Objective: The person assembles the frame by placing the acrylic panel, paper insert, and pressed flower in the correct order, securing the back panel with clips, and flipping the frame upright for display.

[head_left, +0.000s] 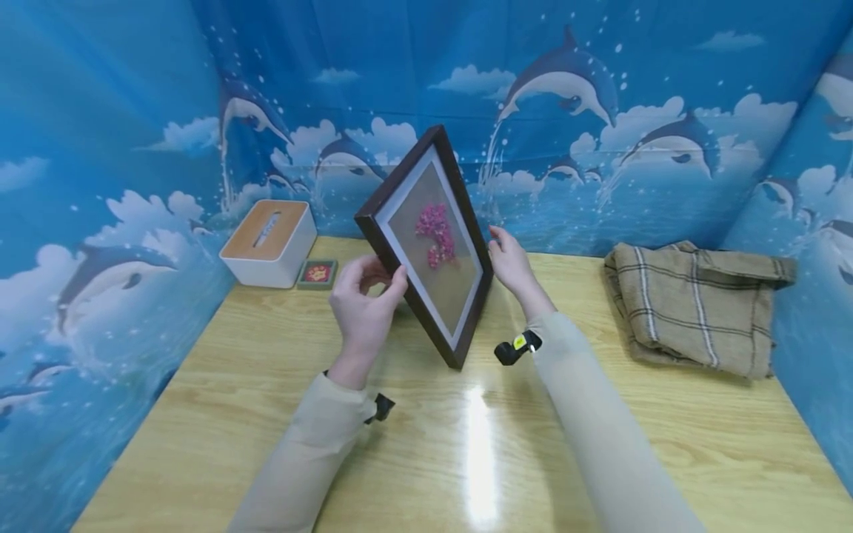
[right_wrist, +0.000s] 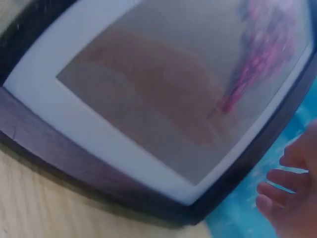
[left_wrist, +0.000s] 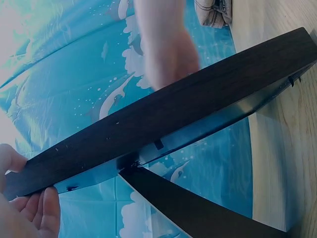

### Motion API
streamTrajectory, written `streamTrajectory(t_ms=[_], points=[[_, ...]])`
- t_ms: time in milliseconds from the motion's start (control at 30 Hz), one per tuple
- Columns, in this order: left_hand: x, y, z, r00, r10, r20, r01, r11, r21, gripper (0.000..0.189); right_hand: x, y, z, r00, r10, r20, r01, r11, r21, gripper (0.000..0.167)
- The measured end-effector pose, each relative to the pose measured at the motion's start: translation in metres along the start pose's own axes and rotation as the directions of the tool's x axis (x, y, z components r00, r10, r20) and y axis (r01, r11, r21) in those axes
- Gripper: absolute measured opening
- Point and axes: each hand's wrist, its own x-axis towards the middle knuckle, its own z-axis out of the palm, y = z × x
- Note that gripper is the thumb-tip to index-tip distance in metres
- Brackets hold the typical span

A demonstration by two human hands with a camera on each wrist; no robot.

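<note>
A dark brown picture frame [head_left: 436,244] with pink dried flowers [head_left: 435,235] inside a white mat stands tilted on the table, its lower edge on the wood. My left hand [head_left: 365,300] pinches its left side, thumb on one face and fingers behind, as the left wrist view shows too. Behind the frame, a dark stand leg [left_wrist: 198,206] juts out from the back panel. Beside the right edge is my right hand [head_left: 512,268], its fingers [right_wrist: 280,193] loosely bent and apart from the frame in the right wrist view. Some of those fingers are hidden in the head view.
A white tissue box [head_left: 269,244] with a wooden lid stands at the back left, a small green square piece with a red pattern [head_left: 318,274] next to it. Folded brown plaid cloth [head_left: 696,307] lies at the right. Dolphin-printed curtains [head_left: 566,89] enclose the table [head_left: 413,459].
</note>
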Motion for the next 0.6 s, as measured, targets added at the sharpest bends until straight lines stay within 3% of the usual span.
streamTrajectory(t_ms=[167, 300, 467, 600], points=[[0.002, -0.002, -0.002, 1.0, 0.0, 0.015, 0.0, 1.0, -0.017, 0.015, 0.013, 0.017, 0.009, 0.999, 0.031, 0.042, -0.034, 0.997, 0.065, 0.045], [0.003, -0.002, -0.003, 1.0, -0.004, 0.015, 0.005, 1.0, -0.024, 0.015, 0.018, 0.02, 0.007, 0.999, 0.015, 0.029, -0.016, 0.999, 0.037, 0.044], [0.003, -0.004, -0.004, 1.0, -0.014, 0.026, 0.015, 1.0, -0.019, 0.016, 0.021, 0.017, 0.007, 0.998, 0.02, 0.066, -0.022, 1.0, 0.022, 0.045], [0.003, -0.006, -0.008, 0.999, -0.036, 0.036, 0.036, 0.999, -0.006, 0.017, 0.02, 0.016, 0.008, 1.0, 0.019, 0.016, -0.019, 1.0, 0.007, 0.041]])
